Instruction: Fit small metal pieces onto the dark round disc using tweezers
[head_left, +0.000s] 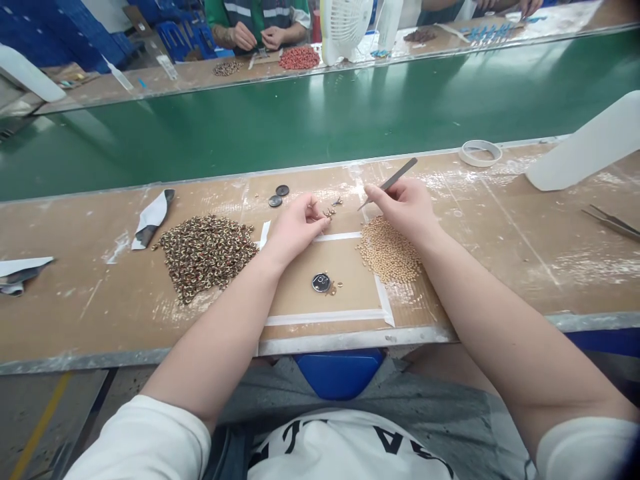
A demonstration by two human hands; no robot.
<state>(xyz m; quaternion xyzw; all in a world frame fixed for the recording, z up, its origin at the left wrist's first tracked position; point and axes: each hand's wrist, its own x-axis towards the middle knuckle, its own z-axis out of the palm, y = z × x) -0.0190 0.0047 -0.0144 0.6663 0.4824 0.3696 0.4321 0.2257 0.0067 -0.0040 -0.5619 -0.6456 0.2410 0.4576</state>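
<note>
My right hand (407,205) grips dark metal tweezers (404,171), their tips pointing down and left, just above a heap of small tan beads (390,250). The fingers of my left hand (297,227) are curled together at the board, beside a few tiny brass-coloured pieces (329,213); what they pinch, if anything, is too small to make out. Left of that forearm spreads a large pile of small dark and gold parts (207,253). Between my arms a round black disc with a shiny face (321,283) lies inside a white-taped rectangle, small bits beside it.
Two dark discs (279,195) lie behind my left hand. On the right are a tape roll (481,153), a white bottle (587,143) and spare tweezers (613,221). Beyond the green belt (300,117), co-workers' hands are busy near a red pile (299,57) and a fan (345,30).
</note>
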